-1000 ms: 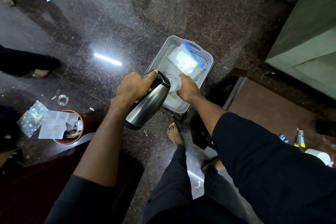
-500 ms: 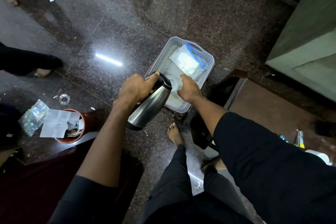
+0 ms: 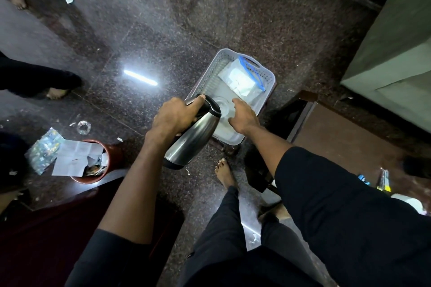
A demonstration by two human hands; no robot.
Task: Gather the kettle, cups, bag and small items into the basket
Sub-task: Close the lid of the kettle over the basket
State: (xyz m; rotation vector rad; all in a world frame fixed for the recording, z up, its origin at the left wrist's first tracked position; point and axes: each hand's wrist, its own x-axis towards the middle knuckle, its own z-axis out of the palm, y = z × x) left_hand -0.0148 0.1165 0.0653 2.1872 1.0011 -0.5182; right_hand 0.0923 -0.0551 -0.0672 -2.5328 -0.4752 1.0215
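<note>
My left hand (image 3: 173, 115) grips the black handle of a steel kettle (image 3: 193, 140), which hangs tilted over the near left corner of the grey plastic basket (image 3: 210, 70) on the floor. My right hand (image 3: 243, 116) reaches into the basket with its fingers apart, just beside a clear glass cup (image 3: 221, 103) on the basket's bottom. A clear zip bag (image 3: 242, 78) with a blue seal lies at the basket's far end. Another clear glass cup (image 3: 84, 127) stands on the floor at the left.
A red bin (image 3: 112, 154) stuffed with paper stands at the left, a plastic packet (image 3: 43, 150) beside it. Other people's feet (image 3: 54, 93) are at the far left. A dark stool (image 3: 295, 112) and a brown surface with small items (image 3: 383, 182) lie right of the basket.
The kettle has shifted slightly toward the basket in my left hand. My right hand stays in the basket, and its fingers have spread off the glass cup.
</note>
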